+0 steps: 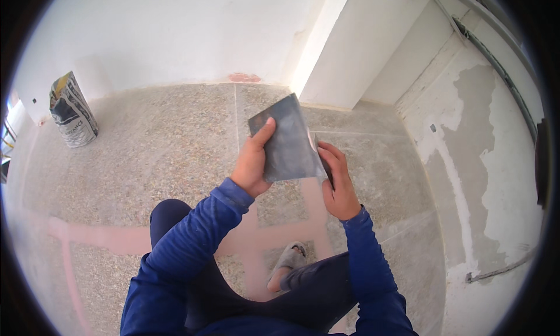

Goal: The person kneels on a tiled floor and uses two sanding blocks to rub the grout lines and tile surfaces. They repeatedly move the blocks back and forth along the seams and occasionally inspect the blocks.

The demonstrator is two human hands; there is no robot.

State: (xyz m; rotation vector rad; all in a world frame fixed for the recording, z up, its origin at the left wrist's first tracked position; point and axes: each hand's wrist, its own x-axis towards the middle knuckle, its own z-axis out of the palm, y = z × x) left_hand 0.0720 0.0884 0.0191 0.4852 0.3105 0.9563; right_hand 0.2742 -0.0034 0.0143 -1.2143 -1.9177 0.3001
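My left hand [254,161] is closed on a flat, grey, four-sided metal plate [283,143], with the thumb lying across its face. The plate is tilted in front of me, above the floor. At its right edge, my right hand [339,184] is closed on a dark, narrow flat tool [325,163], its fingers curled over the side. A pale, thin strip shows between the plate and that tool. My fingers hide most of the tool, so its exact kind cannot be made out.
An open paper bag [74,111] stands on the speckled floor [186,138] at the far left. White walls [169,33] and a pillar [356,50] rise ahead. Patched grey plaster [475,138] and a hanging cable [501,272] are on the right wall. Pinkish bands [116,237] cross the floor.
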